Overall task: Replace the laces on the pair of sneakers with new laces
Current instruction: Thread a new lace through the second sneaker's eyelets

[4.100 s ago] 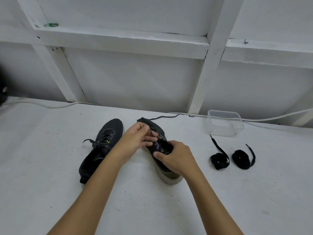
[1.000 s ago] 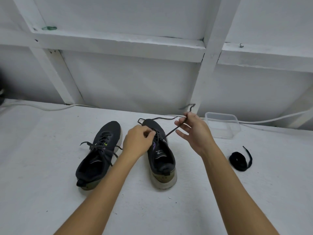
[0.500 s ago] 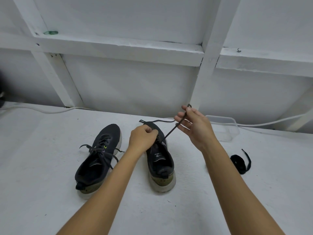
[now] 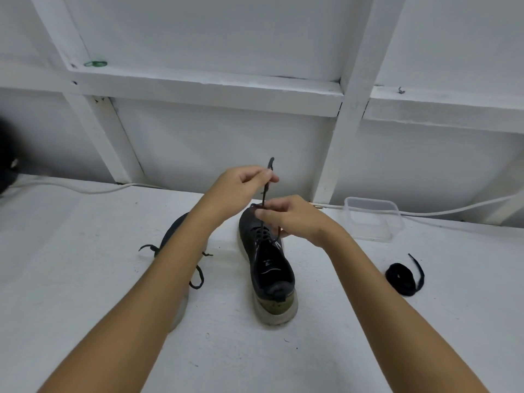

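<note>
White painted boards make the wall (image 4: pixel 226 154) at the back, and the tabletop (image 4: pixel 85 279) is white and a bit rough.

The left hand (image 4: pixel 238 188) is up high and pinches a thin black lace (image 4: pixel 265 191) near its tip, which sticks up past the fingers. The lace runs straight down from there to the shoe (image 4: pixel 268 268). The right hand (image 4: pixel 292 217) is lower, just over the front of the shoe, with its fingers curled around the same lace where it meets the holes.

The shoe is black and a little shiny, with a thick pale sole, and its heel points at the person. It stands right under both hands.

A second black shoe (image 4: pixel 173 231) lies to the left, mostly hidden behind the left arm. Its floppy laces spill out onto the tabletop.

To the right lies a small black bundle (image 4: pixel 402 279) of rolled lace, well apart from the hands. Behind it sits a clear plastic box (image 4: pixel 371 219) with round corners. A white cable (image 4: pixel 85 190) runs along the back edge.

Half a second ago the right hand held the lace up high and the left hand was down on the shoe. Now they have swapped. Four seconds ago two black bundles lay on the right; now only one shows.
</note>
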